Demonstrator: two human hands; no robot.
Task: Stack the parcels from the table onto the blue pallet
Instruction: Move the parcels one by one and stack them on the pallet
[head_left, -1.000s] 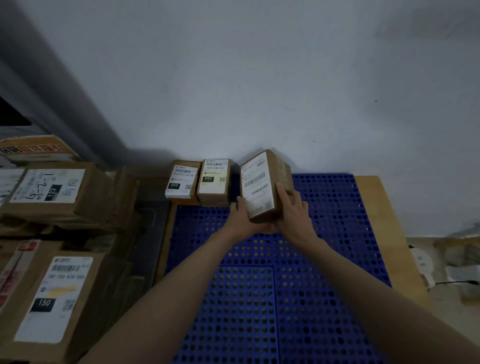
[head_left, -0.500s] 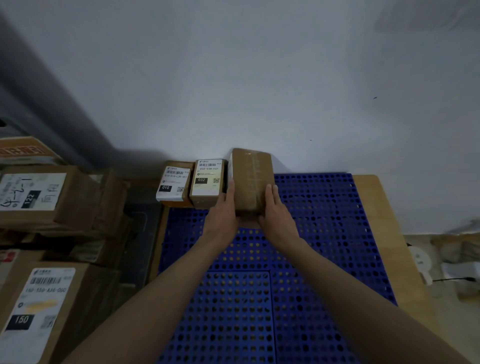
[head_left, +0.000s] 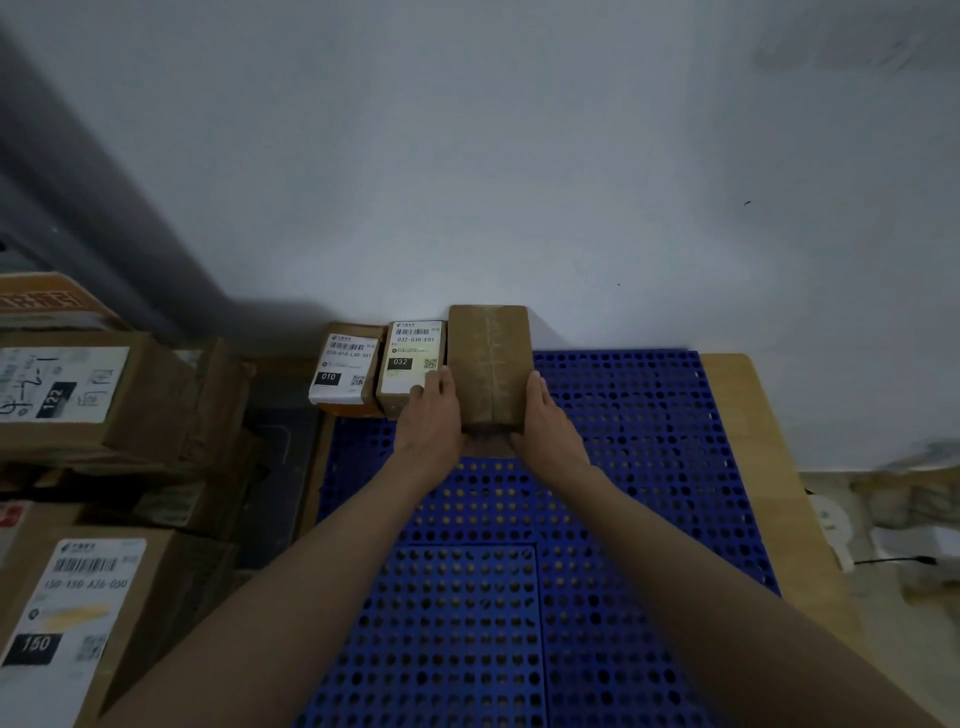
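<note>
Parcel in hand: a small taped cardboard parcel (head_left: 489, 366), plain side up, stands at the far edge of the blue pallet (head_left: 649, 467), against the wall and just beside the parcel labelled 032 (head_left: 410, 364).
Hands: the left hand (head_left: 434, 415) lies flat on the left side of the parcel and the right hand (head_left: 545, 421) on its right side; the fingers look straight, pressing it between the palms, not curled around it.
Handling: I judge it light and stiff, a firm box that keeps its shape. The brown tape along the top may be a little slippery.
Where to hold: the two long side faces, low and near the middle, so it does not tip.
Row: the parcel labelled 010 (head_left: 343, 374) stands left of 032, at the pallet corner.
Still to move: larger labelled parcels, 122 (head_left: 78, 389) and 150 (head_left: 78, 613), are piled on the left.
Under the pallet: a wooden desk (head_left: 753, 441) shows along the right edge.
</note>
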